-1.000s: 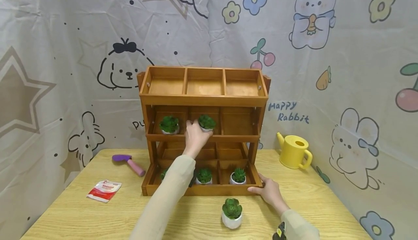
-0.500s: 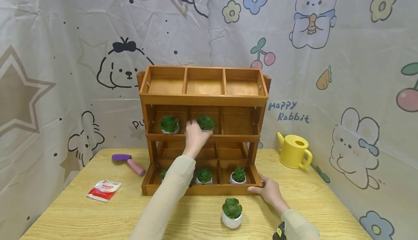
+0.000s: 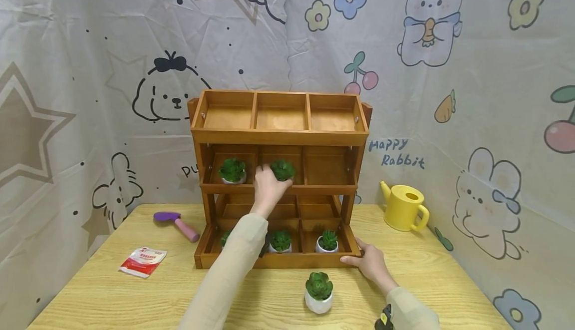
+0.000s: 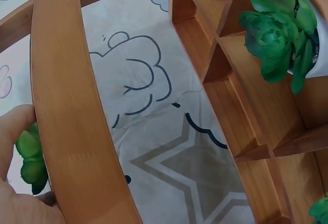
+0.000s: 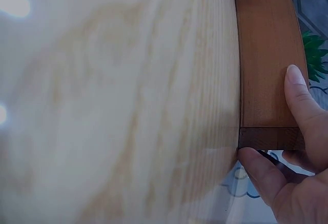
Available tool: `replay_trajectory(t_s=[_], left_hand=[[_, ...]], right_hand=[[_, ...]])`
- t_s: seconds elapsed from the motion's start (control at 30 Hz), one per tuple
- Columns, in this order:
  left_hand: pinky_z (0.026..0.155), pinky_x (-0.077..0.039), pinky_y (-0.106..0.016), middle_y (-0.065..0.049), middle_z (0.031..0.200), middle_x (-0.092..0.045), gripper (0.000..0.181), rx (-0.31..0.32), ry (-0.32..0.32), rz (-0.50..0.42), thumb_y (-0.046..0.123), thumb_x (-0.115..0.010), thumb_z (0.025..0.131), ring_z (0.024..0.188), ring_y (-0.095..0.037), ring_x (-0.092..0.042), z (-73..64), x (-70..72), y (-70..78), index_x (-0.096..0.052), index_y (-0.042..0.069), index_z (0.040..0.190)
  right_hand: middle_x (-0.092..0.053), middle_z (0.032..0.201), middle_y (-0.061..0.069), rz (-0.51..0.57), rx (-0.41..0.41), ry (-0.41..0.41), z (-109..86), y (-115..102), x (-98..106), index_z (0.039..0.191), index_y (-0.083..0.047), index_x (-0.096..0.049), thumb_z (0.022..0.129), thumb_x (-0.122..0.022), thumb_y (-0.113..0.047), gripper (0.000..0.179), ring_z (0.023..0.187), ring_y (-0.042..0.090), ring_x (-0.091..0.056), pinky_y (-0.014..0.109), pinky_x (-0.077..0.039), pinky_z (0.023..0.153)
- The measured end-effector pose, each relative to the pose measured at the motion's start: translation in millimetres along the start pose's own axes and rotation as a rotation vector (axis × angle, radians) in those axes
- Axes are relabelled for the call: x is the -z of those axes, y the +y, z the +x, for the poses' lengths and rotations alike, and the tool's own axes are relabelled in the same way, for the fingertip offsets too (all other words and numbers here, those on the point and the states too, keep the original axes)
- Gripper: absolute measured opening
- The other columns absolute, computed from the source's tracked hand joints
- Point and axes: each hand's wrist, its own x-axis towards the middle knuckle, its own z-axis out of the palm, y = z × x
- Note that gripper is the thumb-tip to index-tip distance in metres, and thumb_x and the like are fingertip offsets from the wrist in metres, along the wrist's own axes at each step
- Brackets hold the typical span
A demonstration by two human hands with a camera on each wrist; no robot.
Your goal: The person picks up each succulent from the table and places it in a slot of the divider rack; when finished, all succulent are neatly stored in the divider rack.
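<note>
In the head view my left hand (image 3: 268, 187) reaches into the middle tier of a wooden three-tier shelf (image 3: 280, 138). Its fingers hold a small potted succulent (image 3: 283, 169) in the centre compartment, the pot mostly hidden by the hand and front board. The left wrist view shows that plant's leaves (image 4: 31, 157) behind the board (image 4: 77, 106), between thumb and fingers. My right hand (image 3: 370, 266) grips the bottom tier's right front corner, its thumb (image 5: 297, 88) lying on the front board (image 5: 269, 55). Another succulent (image 3: 232, 170) stands in the left middle compartment.
Bottom-tier succulents include one at centre (image 3: 280, 241) and one at right (image 3: 329, 241); my left sleeve partly covers another. One potted succulent (image 3: 319, 292) stands on the table before the shelf. A yellow watering can (image 3: 404, 207), purple-pink hand trowel (image 3: 177, 224) and red-white packet (image 3: 143, 262) lie around it.
The succulent in my left hand has sunk slightly and shifted a little left, less of its white pot showing above the board. My right hand stays at the corner.
</note>
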Motion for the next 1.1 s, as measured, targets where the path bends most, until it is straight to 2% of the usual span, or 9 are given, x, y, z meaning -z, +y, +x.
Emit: replay_trajectory(t_s=[0.23,0.37,0.53,0.63,0.73,0.83,0.9,1.0,1.1], left_hand=[[0.103,-0.041,-0.051,-0.030,0.133,-0.043,0.090,0.000,-0.018,-0.147,0.035,-0.085,0.071,0.123,-0.044,-0.044,0.6,1.6,-6.3,-0.041,-0.008,0.137],[0.104,-0.040,-0.049,-0.024,0.137,-0.043,0.096,-0.041,-0.003,-0.267,0.039,-0.085,0.069,0.125,-0.039,-0.044,-2.9,2.9,-15.6,-0.038,-0.002,0.143],[0.100,-0.043,-0.045,-0.019,0.133,-0.043,0.087,-0.249,0.090,-0.379,0.029,-0.085,0.071,0.118,-0.035,-0.048,-15.0,4.3,-34.1,-0.040,0.002,0.140],[0.103,-0.039,-0.049,-0.019,0.132,-0.042,0.080,-0.395,0.149,-0.396,0.024,-0.084,0.072,0.120,-0.034,-0.044,-23.3,6.7,-44.4,-0.043,0.003,0.137],[0.104,-0.035,-0.053,-0.017,0.131,-0.045,0.075,-0.488,0.162,-0.422,0.026,-0.083,0.074,0.122,-0.032,-0.041,-33.8,9.0,-49.7,-0.046,0.003,0.134],[0.100,-0.034,-0.057,-0.023,0.127,-0.048,0.072,-0.536,0.100,-0.482,0.015,-0.083,0.072,0.119,-0.037,-0.043,-52.8,17.3,-39.9,-0.047,-0.003,0.131],[0.101,-0.034,-0.058,-0.023,0.125,-0.051,0.071,-0.579,0.032,-0.483,0.021,-0.084,0.073,0.118,-0.036,-0.045,-64.6,16.8,-36.7,-0.049,-0.002,0.131],[0.103,-0.034,-0.057,-0.016,0.126,-0.052,0.070,-0.594,-0.162,-0.423,0.025,-0.085,0.071,0.120,-0.032,-0.045,-85.0,14.6,-30.3,-0.051,0.007,0.130],[0.109,-0.030,-0.054,-0.006,0.129,-0.051,0.073,-0.557,-0.439,-0.330,0.034,-0.085,0.071,0.123,-0.025,-0.044,-100.4,4.1,-33.1,-0.049,0.013,0.131]], right_hand=[[-0.064,0.111,0.031,-0.003,0.010,0.009,0.8,-2.1,1.9,0.136,0.009,-0.046,0.072,-0.082,-0.037,0.086,0.107,0.044,-0.061,0.053,-0.048,0.091],[-0.063,0.114,0.032,-0.001,0.022,0.017,0.9,-2.2,2.4,0.136,0.009,-0.046,0.072,-0.082,-0.036,0.086,0.110,0.046,-0.059,0.054,-0.046,0.093],[-0.062,0.114,0.032,-0.011,0.019,0.015,-0.7,-0.4,1.2,0.136,0.009,-0.046,0.071,-0.083,-0.036,0.087,0.112,0.047,-0.057,0.054,-0.045,0.095],[-0.063,0.113,0.032,-0.010,0.017,0.012,-0.9,-0.2,0.5,0.136,0.009,-0.046,0.071,-0.082,-0.038,0.088,0.110,0.047,-0.058,0.054,-0.045,0.094],[-0.064,0.112,0.031,-0.006,0.014,0.013,-1.1,-0.5,0.6,0.136,0.009,-0.046,0.071,-0.082,-0.037,0.087,0.110,0.046,-0.058,0.054,-0.045,0.094],[-0.064,0.113,0.031,-0.007,0.016,0.016,-1.1,-0.6,1.0,0.136,0.009,-0.047,0.071,-0.083,-0.036,0.086,0.111,0.046,-0.058,0.054,-0.045,0.095],[-0.064,0.113,0.031,-0.006,0.019,0.018,-1.0,-0.5,1.0,0.136,0.008,-0.047,0.071,-0.083,-0.036,0.086,0.111,0.046,-0.057,0.055,-0.044,0.095],[-0.063,0.115,0.031,-0.001,0.015,0.014,-0.7,0.3,0.1,0.136,0.008,-0.046,0.071,-0.082,-0.037,0.087,0.112,0.046,-0.057,0.055,-0.044,0.096],[-0.063,0.115,0.031,0.005,0.012,0.006,-0.1,-0.5,-0.6,0.136,0.008,-0.046,0.071,-0.082,-0.039,0.088,0.110,0.045,-0.058,0.054,-0.045,0.094]])
